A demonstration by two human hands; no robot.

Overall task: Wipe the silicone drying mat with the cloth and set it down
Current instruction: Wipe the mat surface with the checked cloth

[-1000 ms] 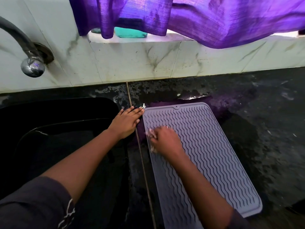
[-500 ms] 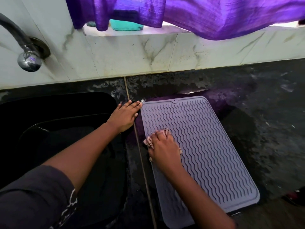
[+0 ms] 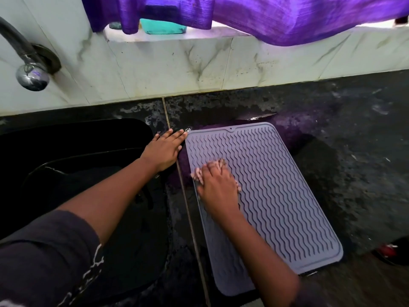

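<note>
Two bare hands work at a dark, speckled stone counter (image 3: 354, 156) that looks wet and patchy. The right hand (image 3: 218, 185) has its fingers bent over a small crumpled pinkish-white cloth (image 3: 197, 173), gripping it and pressing it down on the left part of a grey-lilac rectangular silicone drying mat (image 3: 283, 191). The mat, with rounded corners and wavy raised ridges, lies flat on the counter, turned at an angle, just right of a thin seam line (image 3: 190, 220) in the stone. The left hand (image 3: 164, 149) lies relaxed and flat with straight fingers on the counter between the mat and a black sink basin (image 3: 77, 140); its fingertips reach just beside the mat's far left corner, though whether they touch it cannot be told. A dark sleeve (image 3: 44, 253) covers the left upper arm, and the white print on it is too partial to read. A curved metal tap (image 3: 31, 76) juts from the wall over the sink. White marble-patterned wall tiles (image 3: 168, 69) rise behind the counter to a ledge, where a teal block-shaped object (image 3: 162, 28) sits partly hidden by a hanging purple curtain (image 3: 287, 16). The curtain casts a violet tint on the stone near the mat's far edge. A small red object (image 3: 386, 251) shows at the right edge, too blurred to identify.
</note>
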